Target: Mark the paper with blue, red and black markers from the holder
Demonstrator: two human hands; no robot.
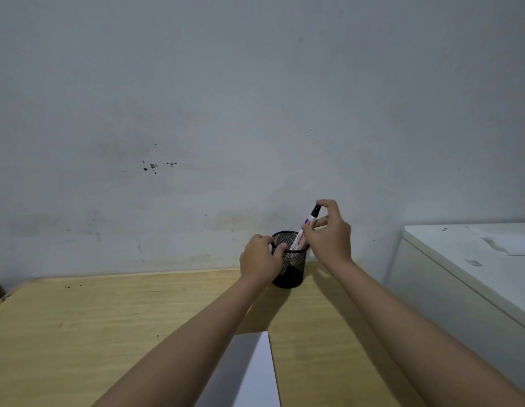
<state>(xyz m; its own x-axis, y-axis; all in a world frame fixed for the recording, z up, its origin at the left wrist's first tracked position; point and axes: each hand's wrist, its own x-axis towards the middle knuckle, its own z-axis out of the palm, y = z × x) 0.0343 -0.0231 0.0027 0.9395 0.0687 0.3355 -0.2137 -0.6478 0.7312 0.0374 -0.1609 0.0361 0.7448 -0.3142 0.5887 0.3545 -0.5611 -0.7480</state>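
Note:
A black mesh holder stands at the far edge of the wooden table, near the wall. My left hand grips its left side and rim. My right hand pinches a white marker with a black cap, tilted, its lower end inside the holder. A white sheet of paper lies on the table near me, between my forearms, partly shaded by my left arm. No other markers show in the holder.
The wooden table stretches to the left and front. A white cabinet stands right of the table, a little higher than it. A stained grey wall rises directly behind the holder.

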